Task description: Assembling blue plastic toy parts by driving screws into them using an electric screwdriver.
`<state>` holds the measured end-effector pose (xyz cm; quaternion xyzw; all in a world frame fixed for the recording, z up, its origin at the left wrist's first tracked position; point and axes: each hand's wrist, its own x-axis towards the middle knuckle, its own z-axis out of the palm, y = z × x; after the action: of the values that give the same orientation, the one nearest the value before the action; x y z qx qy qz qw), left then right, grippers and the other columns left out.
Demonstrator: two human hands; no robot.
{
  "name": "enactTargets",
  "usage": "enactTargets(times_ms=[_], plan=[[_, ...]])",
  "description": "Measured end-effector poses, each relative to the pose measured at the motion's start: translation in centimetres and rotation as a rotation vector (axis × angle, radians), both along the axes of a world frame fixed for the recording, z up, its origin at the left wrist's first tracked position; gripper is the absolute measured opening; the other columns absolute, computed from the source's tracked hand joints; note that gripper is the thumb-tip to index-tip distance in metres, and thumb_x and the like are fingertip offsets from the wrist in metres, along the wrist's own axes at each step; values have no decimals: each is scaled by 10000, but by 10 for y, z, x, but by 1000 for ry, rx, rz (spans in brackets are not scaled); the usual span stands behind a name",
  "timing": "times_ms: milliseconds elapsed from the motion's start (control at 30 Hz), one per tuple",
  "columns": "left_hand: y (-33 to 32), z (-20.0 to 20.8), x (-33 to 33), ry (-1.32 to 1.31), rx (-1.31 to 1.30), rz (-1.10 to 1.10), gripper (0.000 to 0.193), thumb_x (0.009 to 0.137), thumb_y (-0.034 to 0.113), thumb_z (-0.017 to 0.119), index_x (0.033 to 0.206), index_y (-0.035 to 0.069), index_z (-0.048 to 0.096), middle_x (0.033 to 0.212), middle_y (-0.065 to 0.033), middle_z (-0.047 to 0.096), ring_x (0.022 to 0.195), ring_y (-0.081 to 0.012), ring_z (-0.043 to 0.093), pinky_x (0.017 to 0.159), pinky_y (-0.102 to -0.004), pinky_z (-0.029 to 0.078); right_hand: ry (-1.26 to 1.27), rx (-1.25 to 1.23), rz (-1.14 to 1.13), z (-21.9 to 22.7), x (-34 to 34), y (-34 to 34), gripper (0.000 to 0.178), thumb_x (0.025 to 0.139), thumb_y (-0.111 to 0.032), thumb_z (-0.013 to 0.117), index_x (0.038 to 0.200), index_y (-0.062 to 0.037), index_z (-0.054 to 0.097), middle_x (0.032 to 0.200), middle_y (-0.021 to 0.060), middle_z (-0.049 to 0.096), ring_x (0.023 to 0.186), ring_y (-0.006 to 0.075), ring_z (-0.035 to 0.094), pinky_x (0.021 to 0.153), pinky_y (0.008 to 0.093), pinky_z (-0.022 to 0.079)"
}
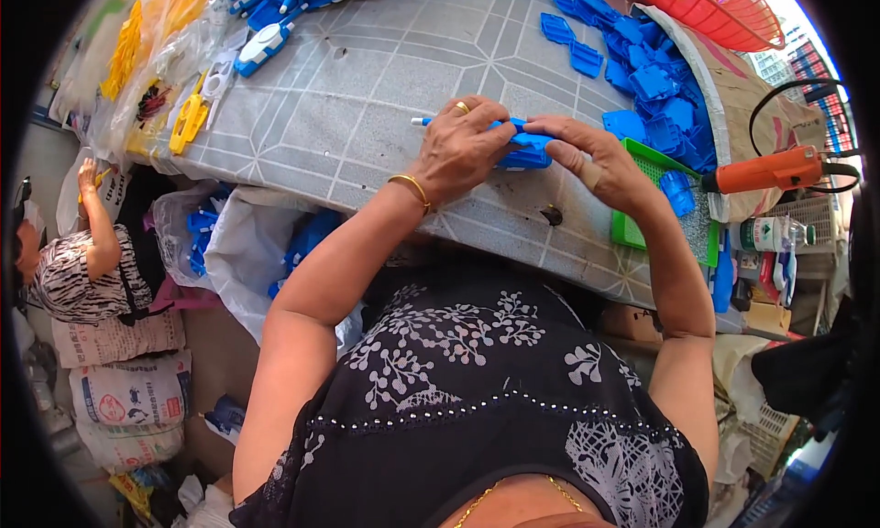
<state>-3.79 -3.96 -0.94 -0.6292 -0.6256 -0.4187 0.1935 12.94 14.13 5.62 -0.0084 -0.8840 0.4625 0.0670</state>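
Note:
Between my two hands, over the near half of the table, is a blue plastic part (526, 156). My left hand (461, 150) is closed on its left side, knuckles up; a thin blue rod with a white tip (419, 121) sticks out past those fingers. From the right, my right hand (594, 158) grips the part with thumb and fingers, a beige bandage on the thumb. The fingers hide much of the part, so its full shape does not show.
An orange electric screwdriver (768, 171) lies at right above a green tray (627, 230) of small pieces. Blue plastic plates (655, 83) spill from a sack. A red basket (733, 15) stands behind. Assembled blue-white parts (264, 48) and yellow pieces (190, 115) lie left; another person (87, 262) works there.

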Motion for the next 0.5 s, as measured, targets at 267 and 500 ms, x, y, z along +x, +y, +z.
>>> enactTargets(times_ms=[267, 500], plan=[[-7, 6, 0, -67, -135, 70, 589, 767, 486, 840, 1170, 87, 682, 1191, -132, 651, 1179, -378, 596, 1057, -490, 404, -103, 91, -95, 16, 1, 5, 526, 902, -354, 804, 1307, -43, 680, 1212, 48, 705, 1074, 140, 626, 985, 290, 489], [-10, 0, 0, -139, -325, 117, 786, 705, 511, 883, 1283, 40, 635, 1256, -165, 635, 1237, -383, 557, 1070, -491, 394, 258, 548, -98, -27, -5, 1, 538, 837, -318, 833, 1290, -78, 671, 1288, 149, 666, 1191, 338, 613, 1033, 436, 470]])
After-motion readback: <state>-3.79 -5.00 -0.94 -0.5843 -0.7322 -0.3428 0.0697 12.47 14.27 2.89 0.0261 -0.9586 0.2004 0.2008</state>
